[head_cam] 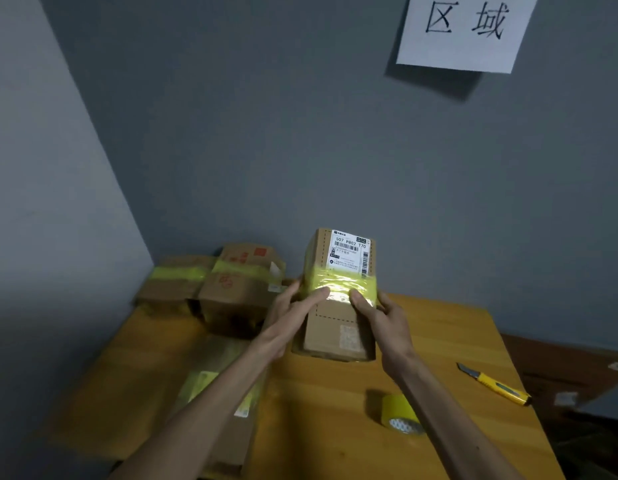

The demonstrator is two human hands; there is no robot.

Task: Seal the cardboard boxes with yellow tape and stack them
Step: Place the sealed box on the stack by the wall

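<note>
A small cardboard box [338, 323] with a white shipping label lies on the wooden table [335, 393], a band of yellow tape across its middle. My left hand [293, 308] holds its left side, thumb pressed on the tape. My right hand [383, 315] grips the right side, thumb also on the tape. A roll of yellow tape [399, 415] lies on the table near my right forearm. Two taped boxes [238, 282] sit at the back left against the wall. Another taped box [224, 386] lies under my left forearm.
A yellow utility knife [494, 384] lies at the table's right edge. Grey walls close in behind and to the left, with a white paper sign [467, 29] high on the right. Dark furniture [570, 368] stands beyond the right edge.
</note>
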